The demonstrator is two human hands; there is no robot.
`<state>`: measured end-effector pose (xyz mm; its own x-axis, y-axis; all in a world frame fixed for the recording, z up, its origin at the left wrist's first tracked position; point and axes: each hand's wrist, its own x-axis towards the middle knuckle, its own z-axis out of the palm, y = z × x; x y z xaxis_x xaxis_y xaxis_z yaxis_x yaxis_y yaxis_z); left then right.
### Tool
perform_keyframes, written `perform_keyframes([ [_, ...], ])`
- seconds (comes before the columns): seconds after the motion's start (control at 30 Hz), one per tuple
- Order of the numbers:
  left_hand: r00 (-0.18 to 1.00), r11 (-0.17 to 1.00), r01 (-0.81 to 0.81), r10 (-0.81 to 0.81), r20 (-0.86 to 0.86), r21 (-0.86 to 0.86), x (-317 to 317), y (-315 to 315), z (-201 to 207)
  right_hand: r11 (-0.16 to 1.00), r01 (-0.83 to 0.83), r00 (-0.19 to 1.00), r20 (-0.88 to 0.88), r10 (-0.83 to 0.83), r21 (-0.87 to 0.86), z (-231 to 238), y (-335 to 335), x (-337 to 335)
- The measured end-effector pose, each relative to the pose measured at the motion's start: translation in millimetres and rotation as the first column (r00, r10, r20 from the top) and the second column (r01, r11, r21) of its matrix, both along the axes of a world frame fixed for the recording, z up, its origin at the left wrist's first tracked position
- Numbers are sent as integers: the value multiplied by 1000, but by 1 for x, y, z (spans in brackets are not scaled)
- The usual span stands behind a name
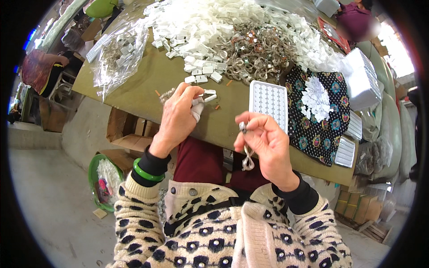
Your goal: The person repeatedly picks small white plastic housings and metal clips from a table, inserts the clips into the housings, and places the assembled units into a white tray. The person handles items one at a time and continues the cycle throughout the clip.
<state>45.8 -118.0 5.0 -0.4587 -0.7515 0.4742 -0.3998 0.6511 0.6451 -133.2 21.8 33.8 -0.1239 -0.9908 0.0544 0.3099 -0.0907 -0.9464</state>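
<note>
My left hand [176, 111] is closed around a small white plastic case [209, 95] above the table's near edge. The case looks parted into two halves. White wrapping [196, 110] covers one of this hand's fingers. My right hand [270, 145] pinches a greyish, looped bundle of cable [247, 161], which dangles below the fingers. At the pinched end a small shiny piece shows. Beyond my hands lies a heap of similar cable bundles [257, 53], beside a large pile of white plastic cases [192, 33].
A white tray with rows of hollows [268, 102] lies right of centre. Next to it, a patterned black cloth [315, 143] bears white paper pieces [316, 99]. A clear bag [118, 58] sits at left. Stacked trays [363, 80] stand at right; a green basket [93, 176] is on the floor.
</note>
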Motion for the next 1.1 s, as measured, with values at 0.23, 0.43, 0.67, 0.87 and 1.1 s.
perform_keyframes([
  [0.23, 926, 866, 241, -71, -370, 438, -25, 61, 18, 999, 34, 974, 225, -36, 13, 15, -14, -8],
  [0.43, 652, 207, 711, 164, -740, 672, -18, 78, 21, 999, 15, 988, 155, -21, 44, 26, -3, -20],
  [0.67, 526, 150, 785, 353, -774, 601, -23, 88, 5, 992, 121, 980, -152, -124, -30, 19, 13, -19],
  [0.87, 453, 202, 820, 345, -822, 536, -25, 90, 0, 979, 196, 978, -76, -192, 50, 11, 24, -8],
  [1.1, 429, 238, 825, 328, -842, 513, -26, 92, -4, 975, 193, 981, 13, -195, 107, 16, 23, -6],
])
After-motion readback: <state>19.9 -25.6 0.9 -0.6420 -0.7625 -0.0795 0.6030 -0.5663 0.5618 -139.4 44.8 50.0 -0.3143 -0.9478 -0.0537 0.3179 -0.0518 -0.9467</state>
